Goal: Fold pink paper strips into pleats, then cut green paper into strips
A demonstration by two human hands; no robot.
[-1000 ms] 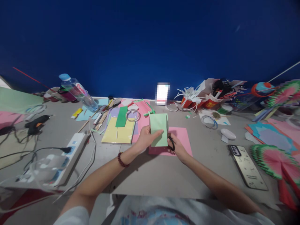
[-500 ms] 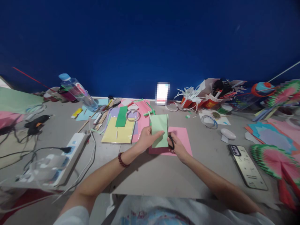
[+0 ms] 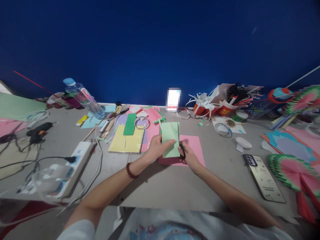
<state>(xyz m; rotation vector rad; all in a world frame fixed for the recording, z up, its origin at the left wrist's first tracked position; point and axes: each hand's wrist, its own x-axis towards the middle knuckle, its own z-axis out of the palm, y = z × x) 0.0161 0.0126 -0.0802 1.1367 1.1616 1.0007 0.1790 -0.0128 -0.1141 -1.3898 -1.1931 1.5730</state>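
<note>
Light green paper [image 3: 170, 133] is held upright at the middle of the table, gripped along its left side by my left hand [image 3: 158, 148], whose thumb lies across the front. My right hand [image 3: 188, 154] is closed on scissors with black handles [image 3: 182, 152] at the paper's right edge. The blades are hidden behind or beside the paper. Beneath both hands lies a pink sheet [image 3: 197, 150]. To the left is a packet of yellow paper [image 3: 127, 141] with a dark green strip [image 3: 130, 124] on it.
A power strip [image 3: 75, 170] with cables and a glue gun [image 3: 40, 131] are at left, near a leaning bottle [image 3: 85, 97]. On the right are a phone [image 3: 264, 178], a white mouse [image 3: 243, 143], red cups [image 3: 226, 109] and pleated paper fans [image 3: 295, 171].
</note>
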